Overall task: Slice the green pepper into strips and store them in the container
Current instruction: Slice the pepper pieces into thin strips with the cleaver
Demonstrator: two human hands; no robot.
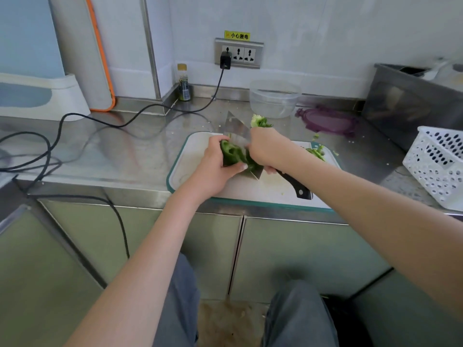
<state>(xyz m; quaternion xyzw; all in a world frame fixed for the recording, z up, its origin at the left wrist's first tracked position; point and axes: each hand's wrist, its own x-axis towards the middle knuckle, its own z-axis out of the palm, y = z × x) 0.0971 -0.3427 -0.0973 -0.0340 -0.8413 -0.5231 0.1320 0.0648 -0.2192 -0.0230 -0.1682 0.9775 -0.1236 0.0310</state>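
Note:
On the white cutting board (190, 161) with a teal rim, my left hand (216, 164) grips a dark green pepper piece (233, 155), thumb and fingers curled round it. My right hand (269, 149) holds a cleaver (238, 130) by the top of its black handle (298, 186); the steel blade stands edge-down against the pepper's right side. Cut green strips (317, 152) lie at the board's far right. The pepper core (260, 121) sits behind the board. A clear plastic container (274, 98) stands at the back, its purple lid (328, 120) beside it.
A white perforated basket (436, 166) stands at the right counter edge, with a steel box (411, 101) behind it. A black cable (105, 121) runs across the left of the steel counter from a wall socket (238, 55). A small bottle (184, 83) stands in the corner.

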